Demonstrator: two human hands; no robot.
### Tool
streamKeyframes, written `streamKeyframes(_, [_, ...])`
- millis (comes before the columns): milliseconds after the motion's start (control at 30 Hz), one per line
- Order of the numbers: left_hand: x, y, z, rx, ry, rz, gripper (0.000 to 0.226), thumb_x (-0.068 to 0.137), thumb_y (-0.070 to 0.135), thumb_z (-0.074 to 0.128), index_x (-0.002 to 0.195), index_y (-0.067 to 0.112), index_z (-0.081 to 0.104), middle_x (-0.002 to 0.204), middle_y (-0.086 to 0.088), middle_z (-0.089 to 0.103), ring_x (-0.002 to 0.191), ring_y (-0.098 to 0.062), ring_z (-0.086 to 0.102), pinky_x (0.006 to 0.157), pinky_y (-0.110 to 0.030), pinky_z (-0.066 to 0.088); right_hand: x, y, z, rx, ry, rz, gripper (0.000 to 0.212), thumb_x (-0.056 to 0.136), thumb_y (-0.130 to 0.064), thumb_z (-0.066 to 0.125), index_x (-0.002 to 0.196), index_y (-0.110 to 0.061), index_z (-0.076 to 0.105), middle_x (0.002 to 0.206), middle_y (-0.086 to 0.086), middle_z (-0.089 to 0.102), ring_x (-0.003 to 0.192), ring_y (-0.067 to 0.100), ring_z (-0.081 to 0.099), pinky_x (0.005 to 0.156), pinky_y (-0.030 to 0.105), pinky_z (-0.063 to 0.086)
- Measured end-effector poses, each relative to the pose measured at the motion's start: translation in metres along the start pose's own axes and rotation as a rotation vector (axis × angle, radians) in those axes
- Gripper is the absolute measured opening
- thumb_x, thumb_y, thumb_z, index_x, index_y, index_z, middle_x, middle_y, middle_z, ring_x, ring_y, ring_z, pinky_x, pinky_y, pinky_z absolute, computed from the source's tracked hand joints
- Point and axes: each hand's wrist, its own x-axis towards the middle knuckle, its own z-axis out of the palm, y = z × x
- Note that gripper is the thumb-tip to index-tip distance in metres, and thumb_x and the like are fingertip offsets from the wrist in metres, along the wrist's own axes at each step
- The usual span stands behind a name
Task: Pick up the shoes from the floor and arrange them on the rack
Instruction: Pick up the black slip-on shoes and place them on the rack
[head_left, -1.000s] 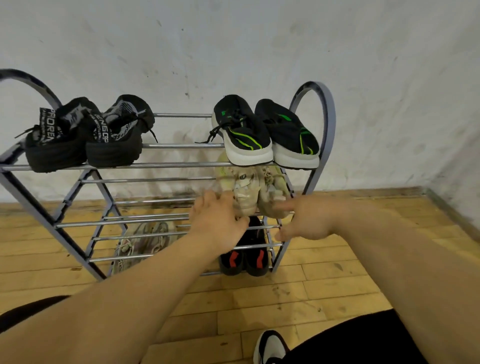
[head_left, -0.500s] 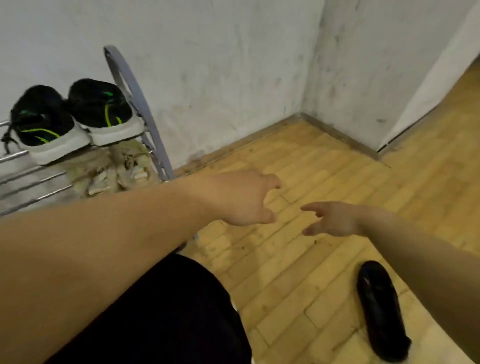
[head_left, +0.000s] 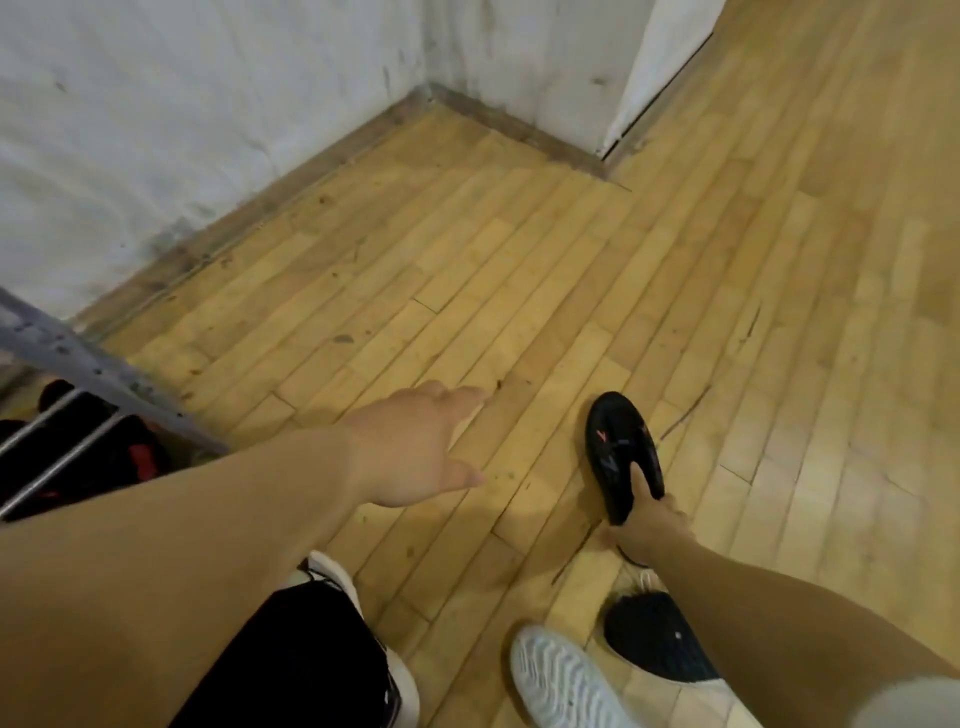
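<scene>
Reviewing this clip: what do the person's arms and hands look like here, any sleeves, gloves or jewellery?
Both forearms are bare up to the frame edge, with no sleeves visible. The left hand and right hand wear no gloves, and no rings, watch or wristband show on either.

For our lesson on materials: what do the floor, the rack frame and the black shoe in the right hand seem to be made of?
Floor: wood strips, yellowish with a dull sheen; seams and grain show.
Rack frame: probably painted metal, grey and speckled, with shiny bare rails.
Black shoe: likely synthetic or rubbery, smooth and slightly glossy; too blurred to be sure. The right hand holds it.
</scene>
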Motion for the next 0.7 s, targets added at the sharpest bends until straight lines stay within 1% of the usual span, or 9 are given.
streamKeyframes(100, [0.011, -0.006, 0.002, -0.074, 0.010, -0.035, 0.090, 0.093, 0.065, 0.057, 0.161, 0.049, 0.000, 0.172, 0.001, 0.012, 0.148, -0.024, 0.036, 0.118, -0.046, 0.036, 0.003, 0.009, 0.004, 0.036, 0.050, -0.035, 0.118, 0.081, -0.056, 0.074, 0.157, -0.048, -0.017, 0.138, 0.015, 0.048, 0.113, 0.038, 0.056, 0.091, 0.049, 0.056])
streamKeyframes(167, [0.015, -0.007, 0.003, -0.078, 0.006, -0.050, 0.091, 0.092, 0.065, 0.058, 0.160, 0.050, 0.001, 0.172, 0.000, 0.011, 0.149, -0.024, 0.037, 0.118, -0.047, 0.036, 0.001, 0.011, 0.002, 0.121, 0.065, -0.056, 0.121, 0.079, -0.054, 0.077, 0.158, -0.045, -0.014, 0.135, 0.014, 0.055, 0.108, 0.037, 0.061, 0.087, 0.046, 0.058])
streamKeyframes(233, [0.018, -0.009, 0.003, -0.087, 0.017, -0.066, 0.092, 0.091, 0.066, 0.060, 0.159, 0.051, 0.001, 0.171, -0.001, 0.014, 0.149, -0.024, 0.036, 0.118, -0.048, 0.037, -0.009, 0.003, -0.003, 0.322, 0.074, -0.084, 0.119, 0.081, -0.046, 0.081, 0.162, -0.040, -0.006, 0.143, 0.011, 0.055, 0.116, 0.035, 0.062, 0.092, 0.043, 0.057])
streamKeyframes(300, [0.020, -0.009, 0.001, -0.101, 0.036, -0.082, 0.092, 0.090, 0.067, 0.060, 0.158, 0.054, 0.000, 0.171, -0.001, 0.016, 0.148, -0.024, 0.037, 0.117, -0.048, 0.038, -0.023, -0.009, -0.009, 0.519, 0.065, -0.137, 0.114, 0.082, -0.038, 0.083, 0.163, -0.039, 0.003, 0.152, 0.005, 0.049, 0.128, 0.032, 0.056, 0.098, 0.041, 0.052])
streamKeyframes(400, [0.018, -0.004, -0.001, -0.150, 0.061, -0.090, 0.091, 0.089, 0.069, 0.059, 0.156, 0.059, -0.002, 0.171, -0.001, 0.016, 0.149, -0.026, 0.036, 0.118, -0.049, 0.037, -0.049, -0.028, -0.022, 0.677, 0.072, -0.280, 0.112, 0.077, -0.038, 0.087, 0.159, -0.046, 0.012, 0.143, -0.006, 0.052, 0.124, 0.024, 0.058, 0.096, 0.038, 0.052])
streamKeyframes(500, [0.014, 0.008, 0.003, -0.274, 0.064, -0.054, 0.089, 0.092, 0.066, 0.059, 0.151, 0.066, -0.007, 0.172, 0.003, 0.016, 0.150, -0.023, 0.036, 0.120, -0.044, 0.034, -0.083, -0.053, -0.043, 0.718, 0.043, -0.421, 0.123, 0.072, -0.043, 0.090, 0.159, -0.048, 0.003, 0.133, -0.013, 0.053, 0.116, 0.017, 0.062, 0.098, 0.039, 0.055])
streamKeyframes(567, [0.013, 0.016, 0.009, -0.399, 0.062, -0.031, 0.085, 0.095, 0.063, 0.057, 0.149, 0.070, -0.007, 0.172, 0.008, 0.018, 0.150, -0.018, 0.035, 0.118, -0.038, 0.034, -0.108, -0.073, -0.059, 0.751, -0.005, -0.523, 0.127, 0.070, -0.044, 0.091, 0.159, -0.049, 0.000, 0.132, -0.018, 0.057, 0.112, 0.009, 0.065, 0.096, 0.036, 0.056])
streamKeyframes(633, [0.012, 0.022, 0.015, -0.514, 0.098, -0.022, 0.080, 0.098, 0.057, 0.057, 0.151, 0.068, -0.002, 0.167, 0.011, 0.030, 0.142, -0.014, 0.042, 0.113, -0.034, 0.036, -0.131, -0.090, -0.069, 0.794, -0.074, -0.628, 0.128, 0.069, -0.038, 0.092, 0.158, -0.051, 0.000, 0.132, -0.018, 0.061, 0.108, 0.005, 0.070, 0.091, 0.030, 0.058])
streamKeyframes(700, [0.010, 0.026, 0.018, -0.610, 0.202, -0.022, 0.078, 0.099, 0.047, 0.061, 0.156, 0.059, 0.010, 0.157, 0.013, 0.042, 0.133, -0.011, 0.048, 0.108, -0.032, 0.040, -0.144, -0.102, -0.074, 0.797, -0.127, -0.720, 0.127, 0.073, -0.031, 0.092, 0.158, -0.051, 0.000, 0.132, -0.016, 0.063, 0.108, 0.006, 0.070, 0.090, 0.029, 0.058])
